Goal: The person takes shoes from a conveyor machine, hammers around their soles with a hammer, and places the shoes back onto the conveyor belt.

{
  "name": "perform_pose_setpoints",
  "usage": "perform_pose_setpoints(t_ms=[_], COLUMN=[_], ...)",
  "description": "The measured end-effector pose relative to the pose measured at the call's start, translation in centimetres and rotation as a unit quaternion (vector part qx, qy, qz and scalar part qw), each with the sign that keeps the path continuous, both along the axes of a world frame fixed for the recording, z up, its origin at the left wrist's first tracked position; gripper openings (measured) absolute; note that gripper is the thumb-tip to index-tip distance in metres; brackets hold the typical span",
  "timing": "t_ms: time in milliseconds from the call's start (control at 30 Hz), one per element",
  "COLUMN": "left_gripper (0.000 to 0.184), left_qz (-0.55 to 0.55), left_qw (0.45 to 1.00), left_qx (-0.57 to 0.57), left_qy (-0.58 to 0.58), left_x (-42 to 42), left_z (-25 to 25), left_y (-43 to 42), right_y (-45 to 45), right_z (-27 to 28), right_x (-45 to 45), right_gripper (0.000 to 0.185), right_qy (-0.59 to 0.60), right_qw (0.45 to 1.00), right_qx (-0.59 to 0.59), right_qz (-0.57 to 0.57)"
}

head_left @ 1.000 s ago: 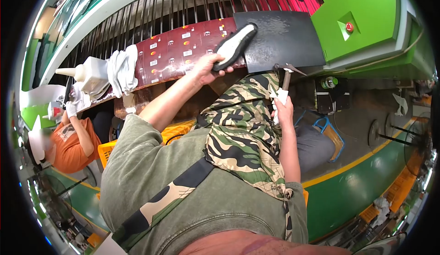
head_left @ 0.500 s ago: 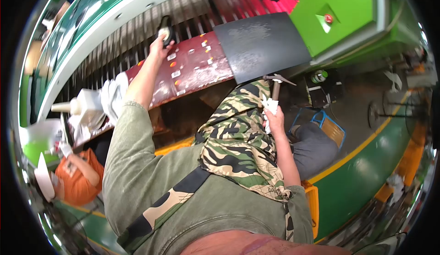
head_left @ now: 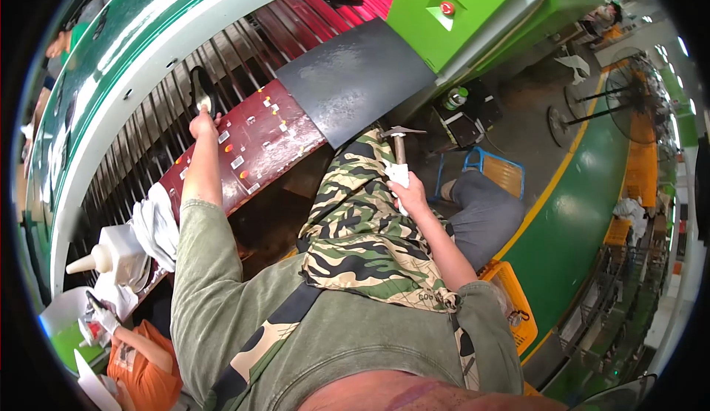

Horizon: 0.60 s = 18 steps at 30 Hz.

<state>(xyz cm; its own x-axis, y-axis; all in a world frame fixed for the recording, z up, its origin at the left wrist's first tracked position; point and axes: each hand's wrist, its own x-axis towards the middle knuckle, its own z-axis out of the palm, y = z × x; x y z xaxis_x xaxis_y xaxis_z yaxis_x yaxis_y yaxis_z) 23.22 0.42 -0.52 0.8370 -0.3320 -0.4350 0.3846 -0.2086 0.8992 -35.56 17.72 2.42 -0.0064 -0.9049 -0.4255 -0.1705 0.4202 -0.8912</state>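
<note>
My left hand (head_left: 205,123) is stretched out over the metal rollers (head_left: 170,115), closed on one end of a black shoe (head_left: 199,86) with a pale inner side. Beside it runs the dark red board (head_left: 255,137) with stickers, which meets a black mat (head_left: 355,75). Near my right thigh, my right hand (head_left: 411,193) grips the hammer (head_left: 400,147) by a handle wrapped in white cloth. The hammer's metal head points away from me, just past the camouflage apron (head_left: 355,211).
A white squeeze bottle (head_left: 115,258) and white cloths (head_left: 156,226) lie at the left. A co-worker in orange (head_left: 148,363) sits beyond them. A green machine (head_left: 451,12) with a red button stands ahead. At right are a blue-framed stool (head_left: 503,174) and a yellow crate (head_left: 514,307).
My left hand has moved left with the shoe, from over the black mat to over the rollers. The view has turned rightward. My right hand still holds the hammer.
</note>
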Motion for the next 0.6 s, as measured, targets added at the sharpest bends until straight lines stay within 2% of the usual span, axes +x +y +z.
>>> perform_pose_setpoints(t_ms=[67, 133, 233, 333, 367, 400, 433, 467, 533, 600], left_gripper=[0.041, 0.051, 0.067, 0.072, 0.071, 0.069, 0.066, 0.063, 0.061, 0.058], left_qz=[0.009, -0.013, 0.016, -0.012, -0.071, -0.099, -0.154, -0.22, -0.261, -0.322], left_qw=[1.0, 0.995, 0.981, 0.983, 0.932, 0.928, 0.941, 0.848, 0.75, 0.704], left_qx=[-0.02, -0.101, -0.176, -0.078, 0.154, 0.022, -0.008, 0.034, 0.122, 0.162], left_qy=[-0.008, -0.003, -0.086, -0.168, -0.319, -0.36, -0.3, -0.481, -0.596, -0.612], left_x=[-0.7, -0.1, -2.2, -3.9, -7.2, -5.3, -9.6, -10.0, -12.0, -13.0], left_z=[0.6, -0.9, -1.1, -2.1, 1.1, -3.7, -0.6, -1.0, -0.9, -0.4], left_y=[0.7, 1.6, 4.0, 6.4, 8.6, 8.1, 9.5, 10.5, 11.1, 11.3], right_y=[0.3, 0.1, -1.7, -4.3, -5.1, -6.0, -6.9, -7.8, -9.0, -9.9], right_z=[-0.2, 0.2, 1.3, 2.5, 3.0, 3.4, 3.3, 3.6, 3.6, 3.9], right_x=[-0.4, -1.1, -2.3, -4.0, -4.1, -4.3, -4.4, -4.3, -3.8, -3.1], right_gripper=[0.032, 0.032, 0.034, 0.031, 0.03, 0.029, 0.029, 0.028, 0.031, 0.035], right_qy=[-0.058, -0.078, -0.124, -0.146, -0.176, -0.185, -0.204, -0.187, -0.233, -0.221], right_qw=[0.998, 0.997, 0.992, 0.989, 0.984, 0.982, 0.977, 0.979, 0.968, 0.968], right_qx=[0.004, 0.003, -0.012, -0.017, -0.023, -0.04, -0.065, -0.079, -0.098, -0.119], right_qz=[-0.007, 0.0, -0.015, -0.015, -0.027, -0.02, -0.014, -0.01, -0.008, 0.003])
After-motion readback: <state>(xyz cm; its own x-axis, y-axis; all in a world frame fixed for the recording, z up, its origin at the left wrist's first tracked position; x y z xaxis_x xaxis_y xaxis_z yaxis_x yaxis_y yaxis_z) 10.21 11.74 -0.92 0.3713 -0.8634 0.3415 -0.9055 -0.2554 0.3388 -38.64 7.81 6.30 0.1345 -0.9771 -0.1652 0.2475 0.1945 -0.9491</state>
